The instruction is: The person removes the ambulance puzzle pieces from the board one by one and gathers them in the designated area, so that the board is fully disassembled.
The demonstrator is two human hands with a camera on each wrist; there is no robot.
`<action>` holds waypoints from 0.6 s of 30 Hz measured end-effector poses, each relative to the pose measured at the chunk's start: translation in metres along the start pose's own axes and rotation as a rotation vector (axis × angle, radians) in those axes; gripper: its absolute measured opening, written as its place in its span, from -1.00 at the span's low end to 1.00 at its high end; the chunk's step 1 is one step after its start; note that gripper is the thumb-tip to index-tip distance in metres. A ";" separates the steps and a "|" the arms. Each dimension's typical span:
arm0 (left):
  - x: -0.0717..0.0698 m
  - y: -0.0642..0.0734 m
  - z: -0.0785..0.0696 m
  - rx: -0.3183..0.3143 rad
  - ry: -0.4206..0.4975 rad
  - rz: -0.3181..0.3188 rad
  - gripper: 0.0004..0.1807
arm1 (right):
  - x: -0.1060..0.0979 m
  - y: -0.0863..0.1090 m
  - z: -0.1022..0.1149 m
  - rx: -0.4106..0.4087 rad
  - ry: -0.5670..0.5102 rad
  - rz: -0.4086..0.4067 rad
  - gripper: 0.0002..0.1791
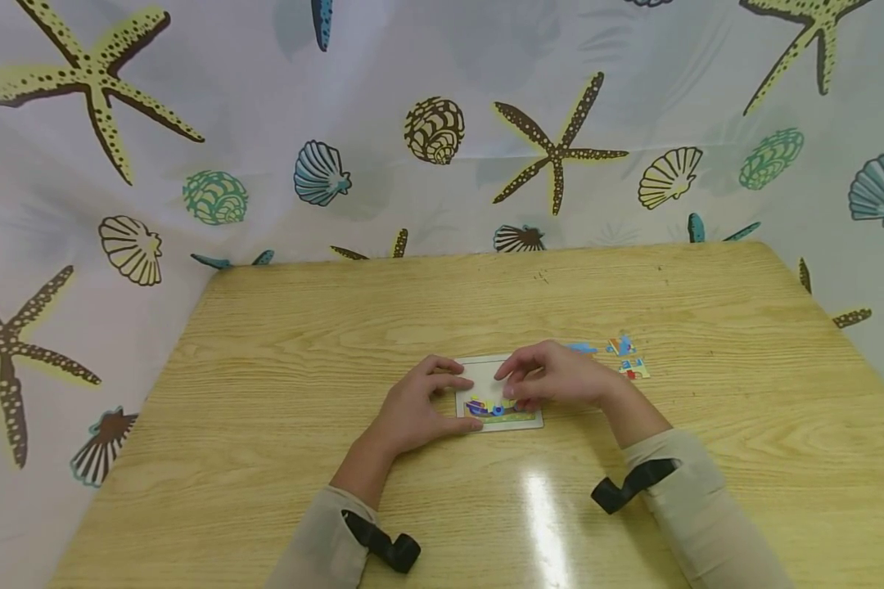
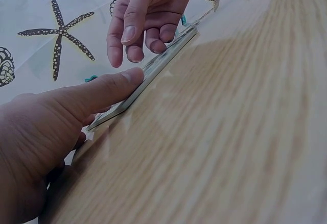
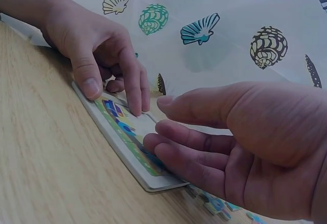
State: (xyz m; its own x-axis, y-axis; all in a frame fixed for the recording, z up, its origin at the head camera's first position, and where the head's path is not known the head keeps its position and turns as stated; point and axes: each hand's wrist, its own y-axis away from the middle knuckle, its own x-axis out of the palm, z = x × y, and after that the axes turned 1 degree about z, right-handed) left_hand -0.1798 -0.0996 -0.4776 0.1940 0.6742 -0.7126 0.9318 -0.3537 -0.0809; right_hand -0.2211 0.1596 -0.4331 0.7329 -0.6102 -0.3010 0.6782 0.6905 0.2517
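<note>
A jigsaw puzzle board (image 1: pixel 499 424) with a pale raised frame lies flat on the table. Assembled colourful pieces (image 1: pixel 498 411) fill its near part, while the upper part shows bare backing. My left hand (image 1: pixel 418 406) rests on the board's left side, its thumb on the near edge and its straight fingertips on the surface, also seen in the right wrist view. Over the right side hovers my right hand (image 1: pixel 556 378), fingers loosely bent. In the left wrist view nothing shows between the fingers of that right hand (image 2: pixel 148 17).
Several loose puzzle pieces (image 1: pixel 626 347) lie on the wooden table (image 1: pixel 324 327) just right of the board, partly behind my right hand. A white cloth (image 1: pixel 383 74) printed with starfish and shells hangs around the table's back and sides.
</note>
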 end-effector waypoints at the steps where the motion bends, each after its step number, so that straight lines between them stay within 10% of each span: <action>1: 0.000 0.000 0.000 0.000 0.002 0.001 -0.39 | 0.001 -0.001 0.000 -0.003 0.002 0.003 -0.63; 18: -0.001 0.001 0.001 0.031 0.016 0.000 -0.58 | 0.013 -0.007 0.002 -0.036 0.015 0.014 -0.61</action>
State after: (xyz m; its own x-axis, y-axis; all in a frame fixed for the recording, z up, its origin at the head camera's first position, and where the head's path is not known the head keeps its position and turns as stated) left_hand -0.1794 -0.1007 -0.4777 0.1994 0.6845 -0.7012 0.9219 -0.3737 -0.1026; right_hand -0.2160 0.1460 -0.4368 0.7411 -0.5950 -0.3111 0.6655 0.7123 0.2231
